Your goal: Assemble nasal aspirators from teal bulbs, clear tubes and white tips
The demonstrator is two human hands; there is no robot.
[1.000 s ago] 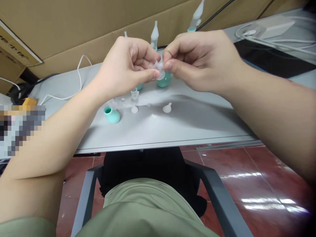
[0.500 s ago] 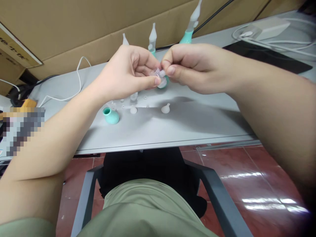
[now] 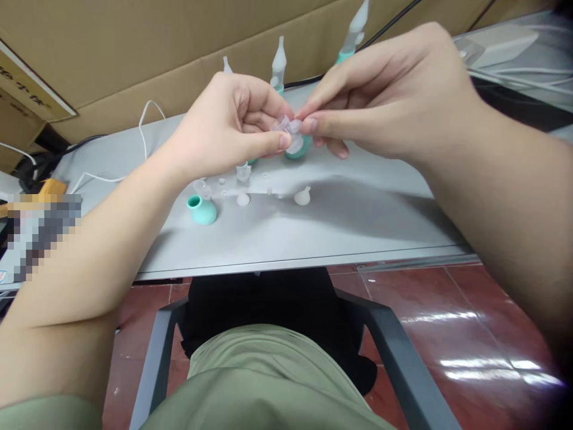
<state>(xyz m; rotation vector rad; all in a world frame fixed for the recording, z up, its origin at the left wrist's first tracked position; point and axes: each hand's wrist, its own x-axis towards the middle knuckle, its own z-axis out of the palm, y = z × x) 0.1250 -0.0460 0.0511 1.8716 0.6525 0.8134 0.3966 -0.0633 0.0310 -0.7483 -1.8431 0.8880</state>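
My left hand (image 3: 242, 119) is closed, thumb and fingers pinching a clear plastic nasal aspirator body (image 3: 294, 143) above the table. From the other side, the thumb and forefinger of my right hand (image 3: 398, 98) pinch a small translucent cap (image 3: 295, 126) against that body; its other fingers are partly spread. Whether the cap is seated cannot be seen. Below the hands lie a teal rubber bulb (image 3: 203, 211), a white silicone nozzle tip (image 3: 302, 196), a small white piece (image 3: 243, 199) and a clear part (image 3: 243, 173). Tiny rings lie around them.
Assembled aspirators with teal bases stand behind my hands, including a middle one (image 3: 279, 63) and a right one (image 3: 357, 27). Cardboard (image 3: 156, 54) backs the grey table (image 3: 250, 242). A white cable (image 3: 142, 131) lies left; a white box (image 3: 505, 48) sits at the far right.
My right hand has turned, its wrist rising and its lower fingers uncurling, while thumb and forefinger stay at the cap. My left hand has barely moved.
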